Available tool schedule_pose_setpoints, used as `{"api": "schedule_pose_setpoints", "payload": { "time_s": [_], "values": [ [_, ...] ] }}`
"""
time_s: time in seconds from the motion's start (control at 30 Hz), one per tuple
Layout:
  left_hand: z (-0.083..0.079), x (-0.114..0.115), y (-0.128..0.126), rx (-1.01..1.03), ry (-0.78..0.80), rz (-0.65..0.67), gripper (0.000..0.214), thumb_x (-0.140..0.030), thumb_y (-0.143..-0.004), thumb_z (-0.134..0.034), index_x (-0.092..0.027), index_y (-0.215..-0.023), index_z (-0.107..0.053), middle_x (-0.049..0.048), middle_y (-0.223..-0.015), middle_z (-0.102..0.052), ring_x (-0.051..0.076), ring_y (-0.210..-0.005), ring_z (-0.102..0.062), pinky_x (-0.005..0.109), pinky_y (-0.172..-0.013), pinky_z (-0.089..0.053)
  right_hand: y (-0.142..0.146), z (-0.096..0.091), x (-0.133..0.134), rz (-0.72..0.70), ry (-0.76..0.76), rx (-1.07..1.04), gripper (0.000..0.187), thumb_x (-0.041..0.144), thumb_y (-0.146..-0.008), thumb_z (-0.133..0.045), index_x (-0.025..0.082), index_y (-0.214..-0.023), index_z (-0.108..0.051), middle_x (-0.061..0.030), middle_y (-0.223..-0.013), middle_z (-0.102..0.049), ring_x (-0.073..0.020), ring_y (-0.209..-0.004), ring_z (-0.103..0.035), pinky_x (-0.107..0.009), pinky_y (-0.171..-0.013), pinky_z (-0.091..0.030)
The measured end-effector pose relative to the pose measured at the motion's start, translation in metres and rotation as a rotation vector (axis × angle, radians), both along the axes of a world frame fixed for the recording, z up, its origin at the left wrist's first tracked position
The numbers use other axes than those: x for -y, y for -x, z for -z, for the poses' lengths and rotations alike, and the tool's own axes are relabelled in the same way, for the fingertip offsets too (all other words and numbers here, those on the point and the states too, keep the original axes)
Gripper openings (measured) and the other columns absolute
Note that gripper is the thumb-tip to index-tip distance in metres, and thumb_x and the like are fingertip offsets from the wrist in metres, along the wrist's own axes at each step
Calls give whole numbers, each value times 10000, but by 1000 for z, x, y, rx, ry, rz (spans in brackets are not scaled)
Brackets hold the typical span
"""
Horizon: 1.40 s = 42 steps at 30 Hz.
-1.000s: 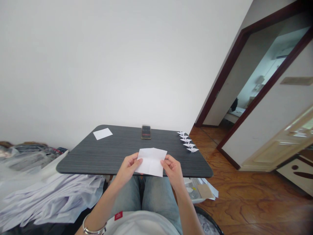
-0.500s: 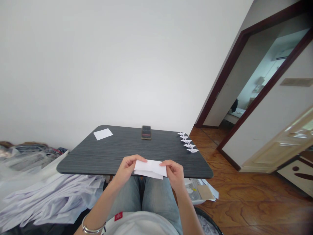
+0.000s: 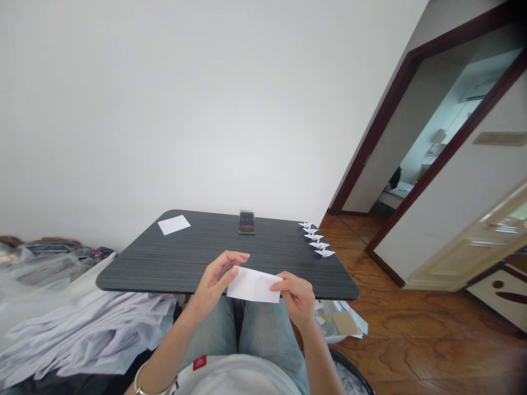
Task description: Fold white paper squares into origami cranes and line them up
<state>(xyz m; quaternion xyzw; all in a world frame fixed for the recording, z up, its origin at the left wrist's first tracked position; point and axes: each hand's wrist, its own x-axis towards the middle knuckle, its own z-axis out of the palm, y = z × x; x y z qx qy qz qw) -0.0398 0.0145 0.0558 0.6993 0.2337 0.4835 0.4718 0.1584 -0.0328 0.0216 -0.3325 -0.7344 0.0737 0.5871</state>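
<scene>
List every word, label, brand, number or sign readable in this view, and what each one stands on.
Nothing can be read.
Red label on the pale shirt: too small to read.
Phone: blurred.
Tan plate on the wall: too small to read.
Folded white paper: no writing visible.

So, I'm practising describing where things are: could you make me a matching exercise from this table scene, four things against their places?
Things:
1. folded white paper
2. flat white sheet
3. paper cranes
4. phone

Places:
A. in a row near the right edge of the dark table
B. back edge, about midway along
C. between the left hand and right hand
D. near the back left corner

Pairs: 1-C, 2-D, 3-A, 4-B
</scene>
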Motion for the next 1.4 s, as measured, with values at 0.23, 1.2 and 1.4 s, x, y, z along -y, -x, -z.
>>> {"api": "schedule_pose_setpoints", "payload": {
  "time_s": [0.23, 1.2, 1.4],
  "values": [
    [-8, 6, -1, -433, -110, 24, 303, -334, -657, -662, -159, -898, -607, 34, -872, -619, 169, -776, -553, 241, -688, -398, -1, -5, 5, 31, -81, 246, 316, 44, -808, -382, 205, -753, -649, -33, -704, -590, -103, -544, -506, -221, -490, -334],
    [-10, 20, -13, -478, -478, -239, 91, -183, -755, -560, -180, -830, -611, 31, -803, -634, 156, -748, -562, 269, -686, -424, 12, -17, 6, 13, 163, -168, 143, 144, -751, -598, 215, -858, -660, -59, -822, -679, -199, -784, -627, -327, -698, -499],
    [-8, 22, -11, -292, -505, -230, 87, -216, -759, -576, -168, -816, -620, 48, -774, -662, 151, -720, -597, 261, -677, -457, 15, -20, 12, 22, 70, -227, 176, 98, -729, -612, 218, -847, -662, -52, -801, -677, -196, -756, -630, -329, -667, -505]
  ]
}}
